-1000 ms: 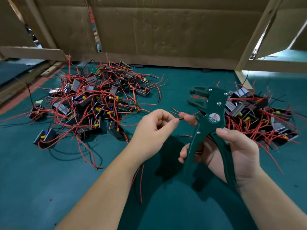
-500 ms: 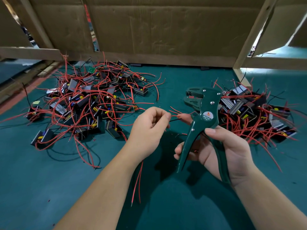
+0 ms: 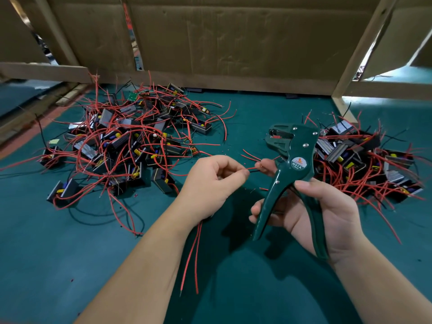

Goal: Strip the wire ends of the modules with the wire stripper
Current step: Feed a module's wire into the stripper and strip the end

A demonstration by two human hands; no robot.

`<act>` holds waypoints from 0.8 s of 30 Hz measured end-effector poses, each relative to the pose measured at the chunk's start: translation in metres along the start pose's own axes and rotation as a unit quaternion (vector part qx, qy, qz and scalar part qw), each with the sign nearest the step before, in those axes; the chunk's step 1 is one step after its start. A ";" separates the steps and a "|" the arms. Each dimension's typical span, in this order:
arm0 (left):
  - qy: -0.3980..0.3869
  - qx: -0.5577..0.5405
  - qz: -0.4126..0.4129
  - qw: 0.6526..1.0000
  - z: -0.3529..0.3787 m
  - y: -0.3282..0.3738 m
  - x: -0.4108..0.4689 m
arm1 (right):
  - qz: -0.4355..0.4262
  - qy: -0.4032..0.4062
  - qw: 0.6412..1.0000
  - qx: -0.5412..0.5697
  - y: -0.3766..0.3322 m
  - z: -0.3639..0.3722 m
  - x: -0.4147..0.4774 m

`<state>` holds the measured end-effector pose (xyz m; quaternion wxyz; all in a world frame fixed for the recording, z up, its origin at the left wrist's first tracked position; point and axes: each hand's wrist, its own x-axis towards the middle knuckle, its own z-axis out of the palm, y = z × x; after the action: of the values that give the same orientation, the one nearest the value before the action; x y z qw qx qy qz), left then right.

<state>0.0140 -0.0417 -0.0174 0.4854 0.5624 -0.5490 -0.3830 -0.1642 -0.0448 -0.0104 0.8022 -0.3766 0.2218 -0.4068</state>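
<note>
— Any writing?
— I read "W01A" on the wire stripper's (image 3: 295, 160) round sticker.
— Hands?
— The right hand (image 3: 327, 213) curls round its spread handles, holding it upright over the mat (image 3: 70, 242). The left hand (image 3: 210, 183) pinches a red wire (image 3: 250, 169) just beside it.

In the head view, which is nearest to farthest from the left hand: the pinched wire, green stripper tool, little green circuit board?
1. Wire end: pinched by the left hand.
2. Wire stripper: just right, in the right hand.
3. Green circuit board: far back, atop the left pile.
</note>
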 end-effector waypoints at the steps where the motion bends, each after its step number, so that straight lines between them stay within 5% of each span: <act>1: 0.009 -0.006 -0.005 1.000 0.000 0.000 0.000 | 0.001 -0.005 1.000 -0.001 0.001 0.000 0.000; 14: -0.047 -0.047 -0.058 0.996 -0.004 0.006 -0.003 | 0.019 -0.009 1.000 0.009 -0.002 0.004 -0.003; 24: 0.039 -0.185 0.004 0.982 -0.013 0.012 -0.001 | 0.045 -0.003 0.997 0.064 -0.005 0.002 -0.002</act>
<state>0.0232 -0.0384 -0.0027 0.6038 0.4750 -0.4513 -0.4541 -0.1667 -0.0448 -0.0049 0.8426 -0.3154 0.2102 -0.3825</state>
